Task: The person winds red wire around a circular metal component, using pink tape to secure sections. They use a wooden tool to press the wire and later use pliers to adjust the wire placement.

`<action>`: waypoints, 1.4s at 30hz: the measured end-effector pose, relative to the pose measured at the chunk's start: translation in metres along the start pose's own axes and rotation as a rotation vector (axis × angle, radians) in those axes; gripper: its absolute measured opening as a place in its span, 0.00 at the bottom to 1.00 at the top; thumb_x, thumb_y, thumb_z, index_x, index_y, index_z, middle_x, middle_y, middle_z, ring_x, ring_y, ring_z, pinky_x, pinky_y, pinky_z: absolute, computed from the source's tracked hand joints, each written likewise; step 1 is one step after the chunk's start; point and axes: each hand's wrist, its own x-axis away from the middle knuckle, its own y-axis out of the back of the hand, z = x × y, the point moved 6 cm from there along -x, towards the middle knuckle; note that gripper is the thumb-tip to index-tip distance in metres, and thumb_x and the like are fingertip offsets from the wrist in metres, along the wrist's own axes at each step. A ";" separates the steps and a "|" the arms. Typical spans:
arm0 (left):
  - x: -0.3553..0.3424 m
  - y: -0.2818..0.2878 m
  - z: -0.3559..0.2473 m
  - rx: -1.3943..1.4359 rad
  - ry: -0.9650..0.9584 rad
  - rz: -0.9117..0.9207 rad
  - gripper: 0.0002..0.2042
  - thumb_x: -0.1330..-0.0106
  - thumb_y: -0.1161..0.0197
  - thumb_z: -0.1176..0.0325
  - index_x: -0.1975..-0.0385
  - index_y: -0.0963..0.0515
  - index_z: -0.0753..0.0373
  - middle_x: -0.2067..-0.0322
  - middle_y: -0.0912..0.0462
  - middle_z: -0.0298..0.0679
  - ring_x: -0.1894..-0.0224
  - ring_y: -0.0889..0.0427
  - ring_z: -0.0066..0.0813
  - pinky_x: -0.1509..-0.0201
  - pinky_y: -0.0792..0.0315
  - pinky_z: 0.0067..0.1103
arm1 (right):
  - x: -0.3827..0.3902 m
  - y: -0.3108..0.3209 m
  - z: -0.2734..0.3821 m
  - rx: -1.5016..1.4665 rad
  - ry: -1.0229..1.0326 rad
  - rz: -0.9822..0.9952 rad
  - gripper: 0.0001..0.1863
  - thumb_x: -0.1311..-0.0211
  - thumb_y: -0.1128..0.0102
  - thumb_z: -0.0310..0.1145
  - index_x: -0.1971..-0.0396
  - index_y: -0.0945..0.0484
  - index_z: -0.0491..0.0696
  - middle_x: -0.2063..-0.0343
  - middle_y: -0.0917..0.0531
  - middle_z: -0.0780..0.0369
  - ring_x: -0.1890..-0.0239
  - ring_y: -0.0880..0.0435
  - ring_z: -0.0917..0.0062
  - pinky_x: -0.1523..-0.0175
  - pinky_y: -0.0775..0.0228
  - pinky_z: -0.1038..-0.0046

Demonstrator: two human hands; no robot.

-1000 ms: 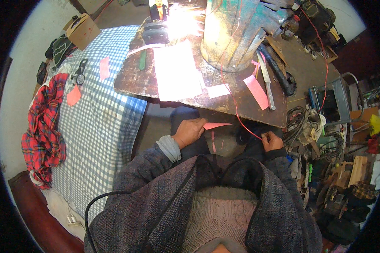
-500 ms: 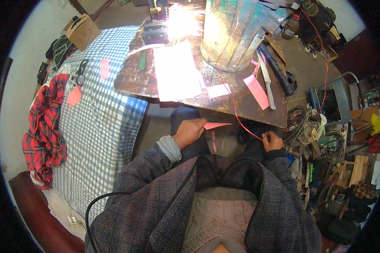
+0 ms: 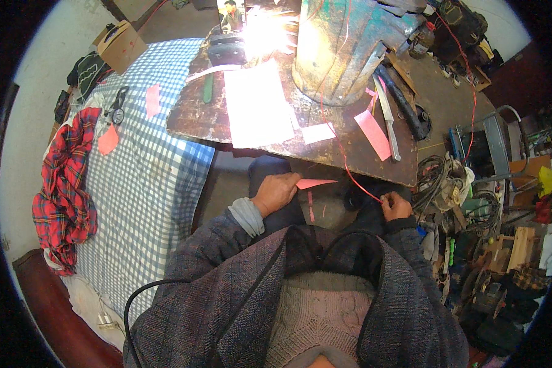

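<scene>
My left hand point(image 3: 276, 195) pinches a narrow pointed piece of pink paper point(image 3: 316, 183) above my lap, its tip toward the right. Over my right knee, my right hand point(image 3: 397, 207) has its fingers closed on a thin red cord point(image 3: 363, 189), which runs up past the table edge. On the dark wooden table point(image 3: 193, 116) in front lie a bright white sheet point(image 3: 257, 107), a small white slip point(image 3: 318, 133), a pink paper strip point(image 3: 372, 135) and a long knife point(image 3: 387, 119) with a pale handle. Pink scraps point(image 3: 311, 205) show below, between my legs.
A large worn metal body point(image 3: 331, 67) stands on the table beside a glaring light and a lit phone screen point(image 3: 231, 16). Checked cloth point(image 3: 147, 202) covers a surface at left, holding a red plaid garment point(image 3: 64, 190) and a watch point(image 3: 118, 110). Coiled cables point(image 3: 435, 181) clutter the right.
The picture on the phone screen has changed to one of a person. Both hands stay in place, still holding the pink paper and the red cord; the view has shifted slightly.
</scene>
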 end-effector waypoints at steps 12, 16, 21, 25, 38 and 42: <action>0.000 0.001 -0.001 -0.003 0.005 -0.006 0.08 0.33 0.39 0.71 0.56 0.24 0.61 0.65 0.15 0.48 0.62 0.14 0.52 0.61 0.21 0.42 | -0.001 -0.002 -0.002 -0.014 0.052 -0.004 0.12 0.34 0.31 0.45 0.66 0.14 0.51 0.72 0.12 0.52 0.68 0.11 0.52 0.63 0.20 0.55; -0.001 0.000 0.000 -0.003 0.009 -0.001 0.09 0.35 0.39 0.73 0.56 0.23 0.61 0.66 0.16 0.48 0.62 0.14 0.52 0.60 0.20 0.41 | -0.001 -0.004 -0.004 0.024 0.025 0.009 0.12 0.34 0.31 0.45 0.66 0.14 0.51 0.72 0.12 0.52 0.67 0.11 0.52 0.63 0.21 0.55; 0.000 0.001 -0.001 0.001 -0.004 -0.018 0.08 0.34 0.38 0.71 0.57 0.24 0.62 0.66 0.15 0.48 0.62 0.14 0.52 0.61 0.21 0.42 | 0.000 -0.004 -0.004 0.000 0.050 -0.007 0.12 0.34 0.31 0.45 0.66 0.14 0.51 0.72 0.12 0.53 0.68 0.12 0.52 0.63 0.21 0.55; 0.000 0.001 -0.001 0.007 -0.007 -0.016 0.08 0.34 0.38 0.71 0.57 0.24 0.62 0.66 0.15 0.48 0.62 0.14 0.52 0.61 0.21 0.42 | -0.001 -0.004 -0.005 0.014 0.032 -0.003 0.12 0.34 0.32 0.44 0.65 0.14 0.51 0.72 0.11 0.53 0.68 0.12 0.53 0.62 0.21 0.55; -0.001 0.003 -0.004 0.000 -0.009 -0.006 0.11 0.35 0.38 0.75 0.53 0.23 0.62 0.64 0.14 0.50 0.62 0.13 0.53 0.60 0.18 0.40 | 0.001 -0.002 -0.002 -0.011 0.038 -0.029 0.13 0.34 0.30 0.44 0.65 0.14 0.49 0.71 0.11 0.52 0.67 0.11 0.53 0.62 0.20 0.56; -0.001 0.002 -0.003 -0.010 -0.005 -0.008 0.12 0.36 0.38 0.74 0.52 0.22 0.62 0.63 0.14 0.51 0.61 0.13 0.54 0.59 0.18 0.40 | 0.001 -0.002 -0.002 -0.002 0.036 -0.027 0.12 0.34 0.31 0.43 0.65 0.14 0.49 0.71 0.11 0.52 0.67 0.11 0.53 0.62 0.20 0.55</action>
